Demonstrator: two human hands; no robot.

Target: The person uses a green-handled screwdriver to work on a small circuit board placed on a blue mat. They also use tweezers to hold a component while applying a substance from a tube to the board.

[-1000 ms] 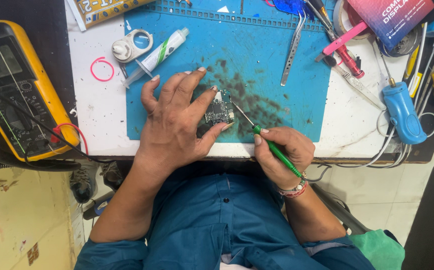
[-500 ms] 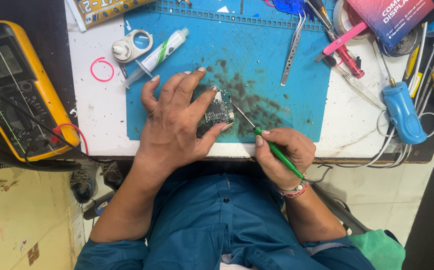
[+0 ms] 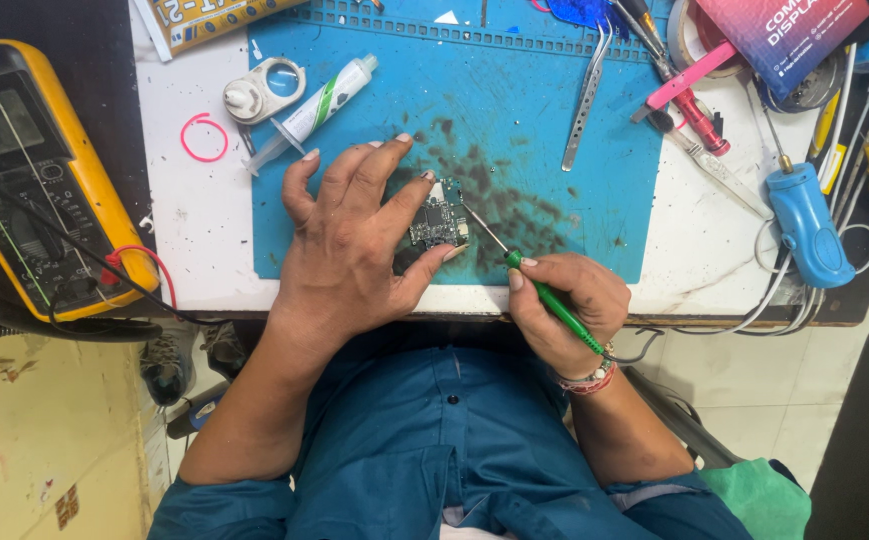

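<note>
- A yellow meter is seen at the far left, on the dark edge beside the table. Black and red wires run from it.
- A small pink ring is laid on the white part of the table, near a white round holder.
- A white tube with a green stripe is laid tilted, half on the blue mat.
- The left hand is spread flat on the mat. Its fingers are apart, and the small circuit board is pinned down under the fingertips and thumb.
- The board is found near the front edge of the mat, on a dark, dirty patch.
- The right hand is closed around a thin tool with a green handle. The metal tip is pointed at the right side of the board and looks to be touching it.
- The work on the board is judged to be in the middle. The board is held and the tip is on it, so the job is not finished. How much has been fixed cannot be told, because the parts are too small to be seen.
- Metal tweezers are left unused on the mat, well apart from both hands.
- A pink and red tool is laid further right.
- A blue tool with a cable is parked at the right end of the table.
</note>
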